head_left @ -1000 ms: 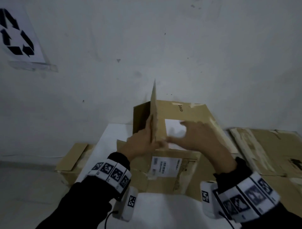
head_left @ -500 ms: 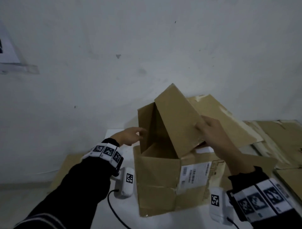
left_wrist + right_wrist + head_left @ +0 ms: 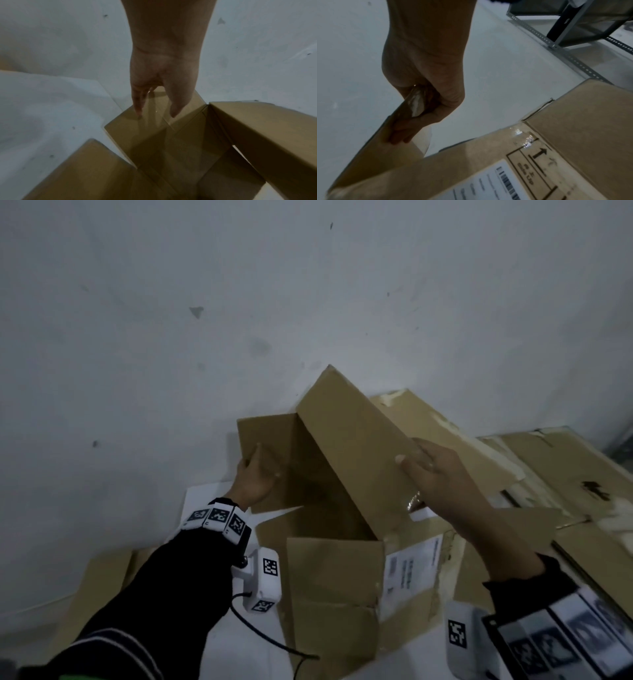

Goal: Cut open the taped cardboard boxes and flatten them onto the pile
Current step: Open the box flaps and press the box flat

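Head view shows the box (image 3: 335, 577) at 6 o'clock. Our left hand (image 3: 255, 477) pinches the left flap (image 3: 270, 440), our right hand (image 3: 431, 470) grips the big flap (image 3: 356, 450). Uneven pulling could tear them.

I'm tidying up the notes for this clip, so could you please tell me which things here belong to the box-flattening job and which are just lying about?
Part of the job:
- box, open on top
- left hand gripping the left flap
- right hand gripping the raised flap
- pile of flattened cardboard

Lying about:
- metal rack
- cardboard down on the left
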Action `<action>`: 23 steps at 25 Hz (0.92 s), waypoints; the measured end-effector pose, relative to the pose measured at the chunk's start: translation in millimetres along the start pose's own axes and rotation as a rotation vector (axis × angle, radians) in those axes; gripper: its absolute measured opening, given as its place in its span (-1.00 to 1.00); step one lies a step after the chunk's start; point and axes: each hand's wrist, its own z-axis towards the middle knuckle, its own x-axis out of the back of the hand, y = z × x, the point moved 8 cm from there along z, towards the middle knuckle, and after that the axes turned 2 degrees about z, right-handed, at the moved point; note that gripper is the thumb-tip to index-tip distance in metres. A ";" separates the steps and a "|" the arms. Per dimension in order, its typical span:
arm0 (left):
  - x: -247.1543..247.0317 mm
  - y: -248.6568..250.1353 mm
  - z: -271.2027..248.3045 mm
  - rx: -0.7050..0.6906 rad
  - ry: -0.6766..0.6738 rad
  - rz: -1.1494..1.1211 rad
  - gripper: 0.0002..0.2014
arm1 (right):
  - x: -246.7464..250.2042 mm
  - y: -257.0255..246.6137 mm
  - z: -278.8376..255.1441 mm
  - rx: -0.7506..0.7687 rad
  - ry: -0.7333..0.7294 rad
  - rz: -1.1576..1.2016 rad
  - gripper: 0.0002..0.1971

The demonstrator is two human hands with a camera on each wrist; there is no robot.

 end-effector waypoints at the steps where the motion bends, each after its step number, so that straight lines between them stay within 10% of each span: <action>1: -4.1 3.2 -7.2 0.004 -0.012 -0.087 -0.09 | -4.7 2.9 6.4 -0.001 0.029 -0.008 -0.82; 8: -37.0 16.5 -125.2 0.287 -0.618 -0.680 -0.26 | -47.8 24.5 17.9 0.003 0.100 -0.019 -0.75; 10: -35.2 25.0 -144.8 0.169 -0.739 -0.557 -0.52 | -52.3 26.8 14.6 0.007 0.087 -0.024 -0.73; 15: -28.1 49.2 -147.1 -0.103 -0.507 0.144 -0.77 | -70.9 44.9 -6.8 0.000 -0.337 0.019 -0.33; 19: -49.2 38.9 -164.6 -0.065 -0.346 0.144 -0.68 | -76.2 91.5 -35.1 0.184 -0.522 -0.638 -0.22; 23: -74.5 25.9 -183.5 -0.054 -0.148 0.063 -0.75 | -80.9 128.2 -61.0 0.289 -0.563 -0.742 -0.15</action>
